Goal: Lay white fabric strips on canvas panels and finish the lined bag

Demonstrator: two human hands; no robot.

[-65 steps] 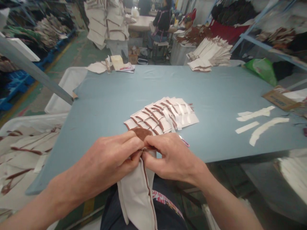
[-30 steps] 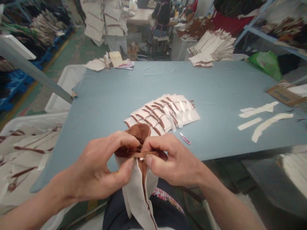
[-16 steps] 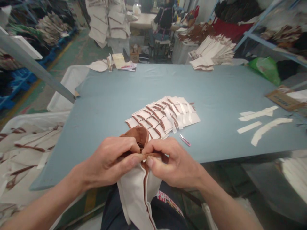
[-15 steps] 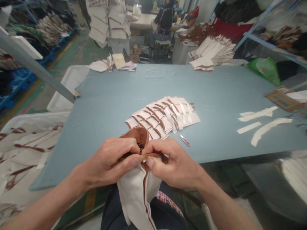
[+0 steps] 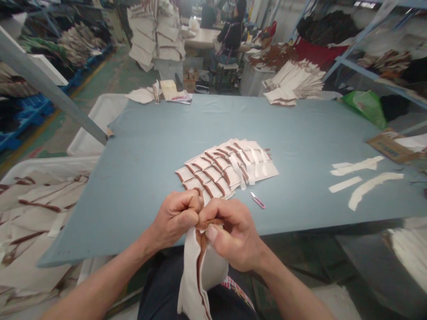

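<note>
My left hand [image 5: 176, 218] and my right hand [image 5: 230, 231] meet at the near edge of the blue table [image 5: 150, 133], both pinched on the top of a cream fabric piece with brown trim [image 5: 196, 275] that hangs down over my lap. A little brown lining shows between the fingertips. Just beyond my hands, several finished cream and brown pieces [image 5: 230, 166] lie overlapped in a fan on the table. A small pink thread clipper [image 5: 257, 200] rests to the right of my right hand.
Cream fabric strips [image 5: 363, 178] lie at the table's right, with a cardboard box [image 5: 387, 146] and a green bag [image 5: 365, 106] beyond. White bins of fabric [image 5: 40, 200] stand at left. Stacked pieces [image 5: 293, 82] sit at the far edge. A person [image 5: 231, 33] sits at a far table.
The brown lining that stuck up between my hands has been tucked down and is now almost hidden. My hands have closed tighter together and sit a little lower.
</note>
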